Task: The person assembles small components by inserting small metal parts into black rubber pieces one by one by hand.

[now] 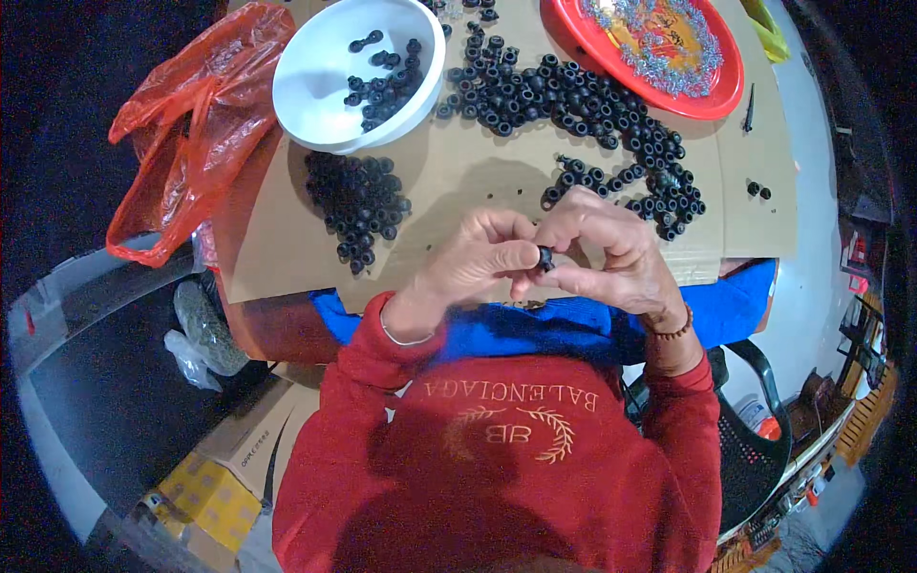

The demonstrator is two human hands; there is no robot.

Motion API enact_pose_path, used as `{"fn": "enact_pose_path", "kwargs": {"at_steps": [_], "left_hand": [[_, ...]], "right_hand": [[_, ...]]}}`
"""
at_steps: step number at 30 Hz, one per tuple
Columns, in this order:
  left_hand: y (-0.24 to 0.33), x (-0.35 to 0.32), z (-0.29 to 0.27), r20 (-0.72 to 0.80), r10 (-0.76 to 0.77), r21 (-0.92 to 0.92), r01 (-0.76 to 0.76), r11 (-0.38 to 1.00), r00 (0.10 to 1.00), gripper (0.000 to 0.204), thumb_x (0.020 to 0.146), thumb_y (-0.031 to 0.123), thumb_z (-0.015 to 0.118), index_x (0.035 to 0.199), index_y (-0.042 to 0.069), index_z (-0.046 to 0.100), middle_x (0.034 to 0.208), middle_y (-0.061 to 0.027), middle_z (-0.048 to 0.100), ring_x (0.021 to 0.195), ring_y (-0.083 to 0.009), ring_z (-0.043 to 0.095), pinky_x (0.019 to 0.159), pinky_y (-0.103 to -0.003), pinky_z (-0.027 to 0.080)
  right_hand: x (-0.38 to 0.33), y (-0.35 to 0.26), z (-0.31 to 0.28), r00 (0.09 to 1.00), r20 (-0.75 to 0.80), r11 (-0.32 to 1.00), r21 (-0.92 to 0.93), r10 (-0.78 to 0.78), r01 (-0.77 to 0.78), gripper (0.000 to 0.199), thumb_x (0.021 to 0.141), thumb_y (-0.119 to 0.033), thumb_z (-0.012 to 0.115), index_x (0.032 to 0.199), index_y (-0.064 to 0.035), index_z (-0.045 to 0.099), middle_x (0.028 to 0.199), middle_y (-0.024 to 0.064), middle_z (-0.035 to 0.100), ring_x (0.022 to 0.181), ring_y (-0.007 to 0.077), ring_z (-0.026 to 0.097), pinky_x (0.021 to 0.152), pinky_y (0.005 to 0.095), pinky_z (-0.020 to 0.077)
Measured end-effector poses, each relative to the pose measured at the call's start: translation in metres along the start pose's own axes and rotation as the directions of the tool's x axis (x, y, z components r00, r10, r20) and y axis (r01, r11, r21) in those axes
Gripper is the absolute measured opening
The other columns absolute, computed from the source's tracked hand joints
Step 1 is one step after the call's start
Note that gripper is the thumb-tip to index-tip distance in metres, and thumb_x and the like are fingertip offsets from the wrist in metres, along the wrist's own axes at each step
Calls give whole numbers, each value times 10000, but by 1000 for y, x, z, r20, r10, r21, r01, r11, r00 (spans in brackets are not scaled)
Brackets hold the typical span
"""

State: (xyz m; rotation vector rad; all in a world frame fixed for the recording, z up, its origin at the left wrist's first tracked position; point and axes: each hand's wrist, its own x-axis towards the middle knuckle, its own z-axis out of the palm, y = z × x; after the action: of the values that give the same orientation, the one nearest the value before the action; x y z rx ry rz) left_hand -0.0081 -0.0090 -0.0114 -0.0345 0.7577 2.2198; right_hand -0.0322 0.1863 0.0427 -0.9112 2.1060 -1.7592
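In front of my chest, my left hand [473,256] and my right hand [611,248] meet over the cardboard. Pinched between their fingertips is a small black round part [545,258], mostly covered by the fingers, and both hands are closed on it. Left of my left hand lies a pile of similar black parts [358,202]. Beyond my right hand a wide spread of black ring-shaped pieces [573,100] reaches across the board, with holes showing in many of them.
At the far left stands a white bowl [296,105] holding some black parts, beside a red plastic bag [196,129]. A red tray [731,95] with shiny silvery pieces sits at the far right. Near it lies a thin black pointed tool [750,107]. Cardboard [458,172] covers the table.
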Motion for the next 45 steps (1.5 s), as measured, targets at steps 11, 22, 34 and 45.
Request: {"fn": "enact_pose_path", "kwargs": {"at_steps": [11,22,34,45], "left_hand": [[-14,0,2,81,-8,-44,11,999,997,203,808,130,674,894,-41,608,718,-111,623,533,-147,596,468,-234,488],[-13,2,-4,133,-100,-199,126,972,986,233,821,193,665,839,-24,580,686,-141,615,508,-128,577,438,-235,475],[21,-11,15,-99,450,399,-379,835,888,102,831,78,560,865,-16,577,751,-97,614,529,-116,556,477,-237,472],[127,-2,-4,289,858,859,280,-427,424,158,667,133,748,775,63,657,764,-51,638,734,-227,562,664,-344,446]], "right_hand": [[-6,-6,5,1000,-10,1000,-10,4,-4,239,681,-170,751,755,-25,577,656,51,521,590,193,482,565,314,361],[-14,13,21,992,-76,984,156,98,-85,172,743,-102,705,762,-23,553,698,34,514,591,130,448,517,278,335],[-14,14,4,908,-374,744,-658,-191,-115,175,672,-42,664,820,-11,577,848,134,543,764,310,518,668,377,432],[31,40,-5,979,-201,430,-886,-17,-174,72,691,-106,617,739,-57,594,738,91,525,741,270,530,639,363,447]]}}
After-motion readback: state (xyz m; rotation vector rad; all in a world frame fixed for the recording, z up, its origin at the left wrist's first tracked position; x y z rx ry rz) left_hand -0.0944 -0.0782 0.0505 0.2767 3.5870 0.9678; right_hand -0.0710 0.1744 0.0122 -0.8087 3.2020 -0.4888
